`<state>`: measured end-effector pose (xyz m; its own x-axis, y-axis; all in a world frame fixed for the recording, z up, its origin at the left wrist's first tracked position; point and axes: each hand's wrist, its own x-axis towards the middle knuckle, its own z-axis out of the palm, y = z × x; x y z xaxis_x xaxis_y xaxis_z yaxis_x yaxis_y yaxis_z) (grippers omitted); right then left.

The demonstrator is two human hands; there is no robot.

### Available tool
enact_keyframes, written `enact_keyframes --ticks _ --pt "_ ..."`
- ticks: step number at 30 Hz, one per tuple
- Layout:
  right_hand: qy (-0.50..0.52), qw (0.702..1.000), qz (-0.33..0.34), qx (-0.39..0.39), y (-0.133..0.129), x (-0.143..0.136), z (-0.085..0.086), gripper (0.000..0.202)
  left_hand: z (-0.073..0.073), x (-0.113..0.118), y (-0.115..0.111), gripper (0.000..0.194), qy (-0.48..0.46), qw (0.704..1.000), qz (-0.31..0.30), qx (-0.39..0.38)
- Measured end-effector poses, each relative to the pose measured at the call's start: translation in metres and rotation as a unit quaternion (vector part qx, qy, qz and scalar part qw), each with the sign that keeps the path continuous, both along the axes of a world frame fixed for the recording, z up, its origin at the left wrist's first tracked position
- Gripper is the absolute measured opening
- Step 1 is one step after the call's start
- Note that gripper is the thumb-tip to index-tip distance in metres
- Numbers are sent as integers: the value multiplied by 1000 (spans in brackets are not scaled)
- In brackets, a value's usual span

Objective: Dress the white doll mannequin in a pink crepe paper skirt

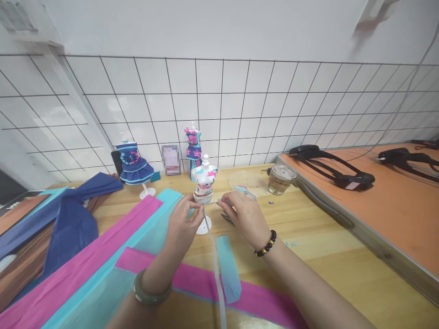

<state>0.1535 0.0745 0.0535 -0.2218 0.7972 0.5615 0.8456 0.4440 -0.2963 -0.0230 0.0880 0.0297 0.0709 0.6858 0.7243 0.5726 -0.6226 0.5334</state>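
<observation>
The left hand [183, 217] and the right hand [243, 212] come close together over the counter [325, 256], with a bit of thin white strip [215, 260] pulled across the gap between them. The fingers of the left hand pinch the strip, and its long tail hangs down and runs off the bottom of the view, so its other end is cut off. The fingers of the right hand look pinched on the short end, but the very tip is hard to see. The strip is just in front of a small white figure [205, 176] with pink and blue bits on its chest. The hands and strip hide part of its stand, but the round white base [204, 225] peeks out below. Something dark [227, 219] sticks out from under the right hand; most of it is covered, so I can't tell what it is. The left arm covers part of a long pink strip [199, 277], and a short light blue piece [228, 269] lies over it. Behind, a card [171, 160] is too blurry to read. At the right edge, a black frame [409, 160] is cut off.
</observation>
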Motion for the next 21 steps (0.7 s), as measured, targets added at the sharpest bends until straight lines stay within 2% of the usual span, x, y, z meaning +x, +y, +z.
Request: enact_keyframes --ticks 6,13,21 --pt "0 1000 -3 7 -2 -1 2 15 1 -1 -3 7 -17 999 -11 -25" --pt "29 999 12 -12 -7 0 11 14 13 0 -10 8 -32 997 -8 -69" --pt "75 995 32 -57 -16 4 26 14 28 -1 -16 9 -101 981 -68 -152"
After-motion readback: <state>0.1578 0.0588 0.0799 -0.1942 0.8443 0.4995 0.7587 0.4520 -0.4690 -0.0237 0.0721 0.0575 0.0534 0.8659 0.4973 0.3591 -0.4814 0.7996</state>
